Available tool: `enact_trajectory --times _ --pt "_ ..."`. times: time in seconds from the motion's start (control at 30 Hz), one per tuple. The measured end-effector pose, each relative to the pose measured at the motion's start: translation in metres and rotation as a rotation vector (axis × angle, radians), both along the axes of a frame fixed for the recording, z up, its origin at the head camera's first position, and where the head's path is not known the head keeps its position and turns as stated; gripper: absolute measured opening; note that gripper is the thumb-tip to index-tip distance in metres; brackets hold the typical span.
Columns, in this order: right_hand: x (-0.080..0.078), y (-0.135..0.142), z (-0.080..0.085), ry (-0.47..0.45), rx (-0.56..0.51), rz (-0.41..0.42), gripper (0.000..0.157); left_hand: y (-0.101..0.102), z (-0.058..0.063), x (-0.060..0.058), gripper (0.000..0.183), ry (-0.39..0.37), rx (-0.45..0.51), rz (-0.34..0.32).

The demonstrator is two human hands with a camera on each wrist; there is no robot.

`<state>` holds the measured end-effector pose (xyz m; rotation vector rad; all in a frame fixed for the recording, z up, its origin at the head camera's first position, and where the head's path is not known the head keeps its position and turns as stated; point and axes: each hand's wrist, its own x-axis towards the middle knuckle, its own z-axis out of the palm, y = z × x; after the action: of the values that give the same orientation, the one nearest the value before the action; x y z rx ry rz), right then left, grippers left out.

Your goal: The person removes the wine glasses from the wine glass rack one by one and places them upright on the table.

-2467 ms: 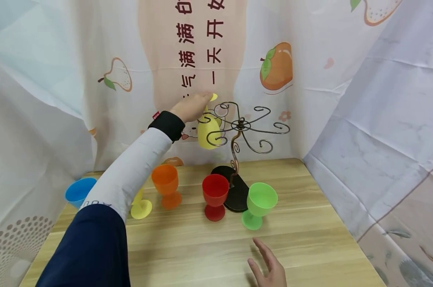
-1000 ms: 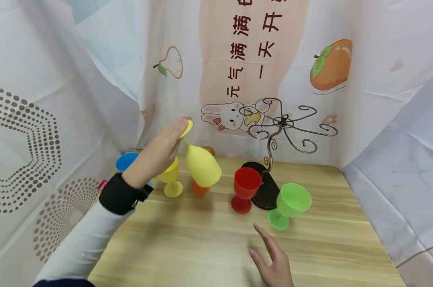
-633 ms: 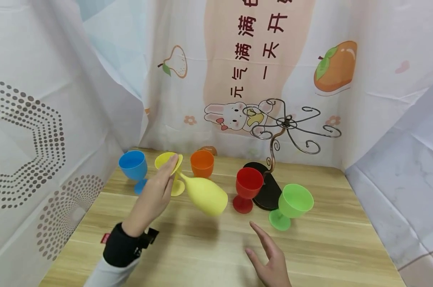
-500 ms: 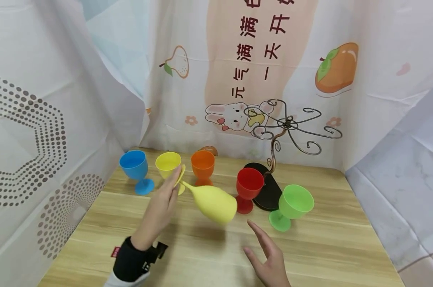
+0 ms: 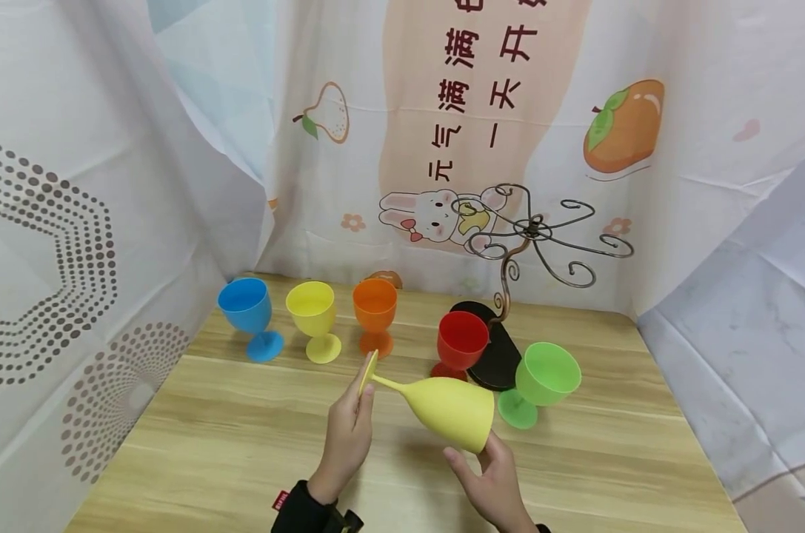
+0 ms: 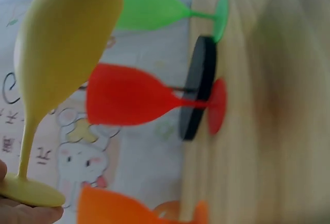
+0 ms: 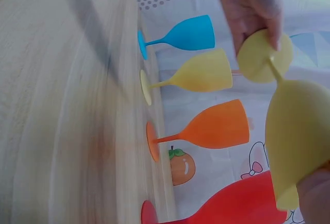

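Observation:
My left hand (image 5: 349, 429) pinches the round foot of a yellow plastic wine glass (image 5: 449, 407) between thumb and fingers. The glass is held in the air on its side, its bowl pointing right and slightly down. My right hand (image 5: 492, 481) is at the rim, index fingertip right at the edge, thumb spread apart below the bowl. In the right wrist view a right-hand finger (image 7: 315, 193) overlaps the bowl near its rim. Behind the held glass stand a red glass (image 5: 462, 340), its foot partly hidden, and a green glass (image 5: 547, 374), both upright.
Further left stand a blue glass (image 5: 245, 305), a second yellow glass (image 5: 311, 309) and an orange glass (image 5: 375, 305), all upright. A metal glass rack (image 5: 534, 228) with curled arms rises from a black base (image 5: 498, 363). Printed curtains (image 5: 349, 244) close off the wooden table's (image 5: 229, 444) back and sides.
My left hand has brought the yellow glass from the rack's left arms down and toward the right hand, tipping it from upside down to sideways. My right hand has moved slightly to meet the rim.

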<state>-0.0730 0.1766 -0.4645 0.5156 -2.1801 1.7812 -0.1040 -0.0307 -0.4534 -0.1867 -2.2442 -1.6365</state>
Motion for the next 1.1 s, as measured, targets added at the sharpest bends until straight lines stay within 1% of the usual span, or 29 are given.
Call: enact_trajectory --times 0.13,0.2,0.3,0.43,0.57,0.67,0.7,0.77,0.87,0.93,0.97,1.03,1.1 --pt "0.0 -0.002 0.003 -0.057 0.014 -0.097 0.036 0.008 -0.011 0.004 0.043 -0.032 0.045 0.001" --pt "0.0 -0.003 0.005 -0.085 0.034 -0.144 0.033 0.012 -0.015 0.005 0.043 -0.071 0.069 0.0" --pt "-0.001 -0.002 0.005 -0.11 0.067 -0.188 0.03 0.017 -0.019 0.008 0.043 -0.135 0.104 -0.011" --pt "-0.002 0.002 0.004 -0.095 0.087 -0.206 0.028 0.023 -0.024 0.01 0.045 -0.185 0.132 -0.04" --pt "-0.002 0.006 0.004 -0.081 0.101 -0.227 0.025 0.027 -0.03 0.012 0.045 -0.203 0.128 -0.076" --pt "-0.003 0.013 0.009 -0.059 0.161 -0.23 0.022 0.028 -0.035 0.012 0.047 -0.214 0.12 -0.12" --pt "-0.004 0.017 0.011 -0.038 0.2 -0.222 0.021 0.028 -0.038 0.012 0.048 -0.218 0.117 -0.136" --pt "-0.009 0.026 0.017 0.013 0.289 -0.173 0.022 0.026 -0.042 0.011 0.051 -0.23 0.126 -0.185" --pt "-0.019 0.044 0.029 0.128 0.462 -0.065 0.023 0.022 -0.047 0.009 0.052 -0.252 0.123 -0.253" --pt "-0.027 0.055 0.04 0.208 0.592 0.004 0.025 0.018 -0.049 0.007 0.052 -0.264 0.103 -0.278" --pt "-0.031 0.059 0.045 0.25 0.668 0.026 0.027 0.016 -0.05 0.006 0.051 -0.267 0.087 -0.277" --pt "-0.038 0.065 0.054 0.308 0.813 0.053 0.029 0.012 -0.051 0.004 0.049 -0.276 0.038 -0.253" --pt "-0.044 0.069 0.06 0.326 0.942 0.07 0.03 0.009 -0.053 0.003 0.049 -0.28 0.012 -0.228"
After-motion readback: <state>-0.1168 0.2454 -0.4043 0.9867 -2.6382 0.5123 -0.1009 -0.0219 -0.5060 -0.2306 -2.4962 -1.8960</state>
